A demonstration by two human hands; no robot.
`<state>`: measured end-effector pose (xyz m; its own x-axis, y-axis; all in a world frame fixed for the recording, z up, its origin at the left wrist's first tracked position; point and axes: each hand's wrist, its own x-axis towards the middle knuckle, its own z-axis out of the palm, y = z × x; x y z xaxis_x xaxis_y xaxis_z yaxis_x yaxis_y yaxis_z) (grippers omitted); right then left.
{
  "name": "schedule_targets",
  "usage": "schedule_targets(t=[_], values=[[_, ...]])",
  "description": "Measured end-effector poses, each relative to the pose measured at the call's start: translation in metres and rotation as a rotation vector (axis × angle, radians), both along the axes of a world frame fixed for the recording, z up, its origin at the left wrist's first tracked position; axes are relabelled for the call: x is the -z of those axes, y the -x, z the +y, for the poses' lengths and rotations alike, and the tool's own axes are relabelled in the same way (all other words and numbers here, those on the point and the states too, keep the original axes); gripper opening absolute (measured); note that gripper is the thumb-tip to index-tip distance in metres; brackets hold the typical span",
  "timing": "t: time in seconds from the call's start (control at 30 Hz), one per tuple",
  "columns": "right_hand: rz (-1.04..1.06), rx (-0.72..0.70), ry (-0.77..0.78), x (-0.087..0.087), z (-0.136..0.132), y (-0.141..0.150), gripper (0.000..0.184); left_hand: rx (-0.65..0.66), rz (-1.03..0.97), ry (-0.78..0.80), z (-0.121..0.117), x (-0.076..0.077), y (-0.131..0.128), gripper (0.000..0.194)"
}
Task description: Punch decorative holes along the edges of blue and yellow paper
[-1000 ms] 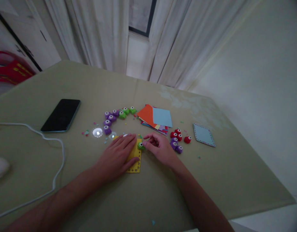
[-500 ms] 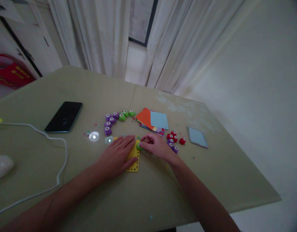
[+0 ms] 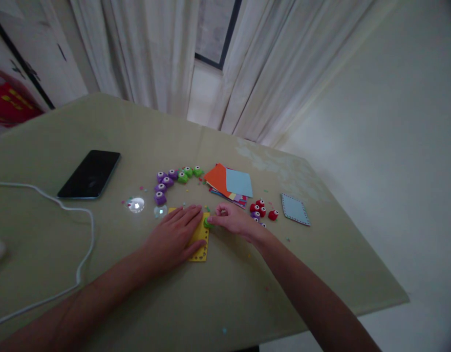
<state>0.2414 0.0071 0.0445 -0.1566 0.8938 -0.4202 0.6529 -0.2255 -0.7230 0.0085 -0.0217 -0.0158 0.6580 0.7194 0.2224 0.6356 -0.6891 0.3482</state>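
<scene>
A yellow card (image 3: pixel 201 248) with small punched holes along its edges lies on the table. My left hand (image 3: pixel 177 232) rests flat on it, open, fingers stretched out and covering most of the card. At the card's right edge sits a small green craft punch (image 3: pixel 207 223). My right hand (image 3: pixel 230 219) is closed on that punch with thumb and fingers, hiding part of it. Behind my right wrist, several red craft punches (image 3: pixel 262 211) and purple ones (image 3: pixel 255 215) stand in a cluster, partly covered.
Several purple punches (image 3: pixel 160 197) and green punches (image 3: pixel 187 171) form a curve behind my left hand. Coloured paper sheets (image 3: pixel 239 183) are stacked beyond my right hand. A blue card (image 3: pixel 295 209) with punched edges lies right. A black phone (image 3: pixel 90 174) and white cable (image 3: pixel 86 244) lie left.
The camera view has shifted slightly, so everything sits a little further left. My left hand stays flat on the yellow card, and my right hand still grips the green punch at its edge.
</scene>
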Motion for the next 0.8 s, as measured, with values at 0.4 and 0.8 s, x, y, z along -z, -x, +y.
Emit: schedule_targets(t=[0.4,0.8], values=[[-0.176,-0.063,0.055,-0.010,0.003,0.011,0.043,-0.005,-0.040,0.012,0.001,0.001,0.000,0.062],[0.020,-0.162,-0.168,-0.016,-0.019,-0.001,0.014,-0.011,-0.029,0.040,0.002,-0.007,0.001,0.061]])
